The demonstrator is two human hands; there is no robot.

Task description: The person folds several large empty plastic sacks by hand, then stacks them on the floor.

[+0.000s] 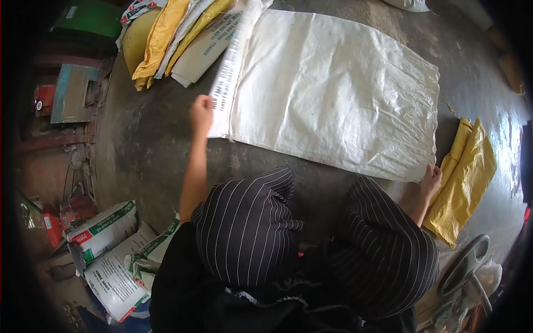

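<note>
A large white woven sack (327, 89) lies spread on the floor in front of my knees. Its left end is folded over, and the flap (226, 91) carries dark printed lettering, partly blurred. My left hand (201, 114) is closed on the near left edge of that flap. At the near right corner, my right hand (432, 180) pinches the sack's edge. A folded yellow sack (463, 183) rests on the floor just right of my right hand.
Several folded yellow and white sacks (172, 36) lie at the upper left, with a printed beige sack (208, 47) beside them. Filled printed bags (114, 283) stand at the lower left. A grey handled object (466, 266) is at the lower right. Dark concrete floor (150, 133) surrounds the sack.
</note>
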